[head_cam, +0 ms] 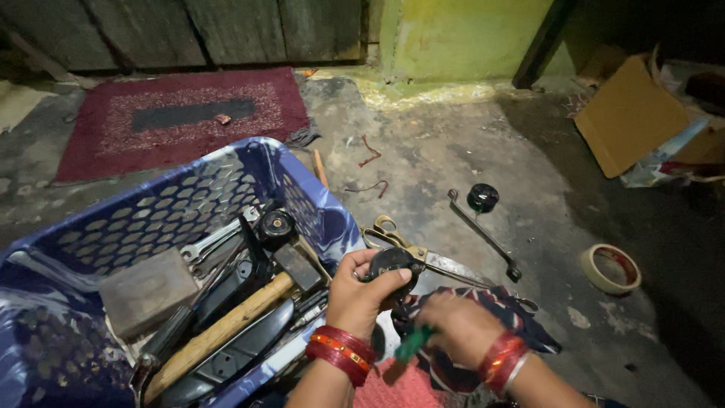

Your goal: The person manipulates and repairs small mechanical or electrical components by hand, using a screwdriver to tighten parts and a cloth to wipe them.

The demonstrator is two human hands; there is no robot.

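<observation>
My left hand (361,291) grips a round black part (393,266) just outside the right wall of a blue plastic basket (151,219). My right hand (461,326) holds a green-handled tool (414,344) pointed toward that part, above a dark patterned cloth (521,317). Both wrists wear red bangles. A pair of large scissors (423,253) lies on the floor just behind the black part. The basket holds a wooden-handled hammer (242,313), a wrench (215,242), a grey block (147,291) and other dark tools.
On the concrete floor to the right lie a long spanner (483,234), a small black round cap (482,197) and a roll of tape (610,268). A red rug (181,117) lies at the back left. A cardboard box (630,113) stands at the back right.
</observation>
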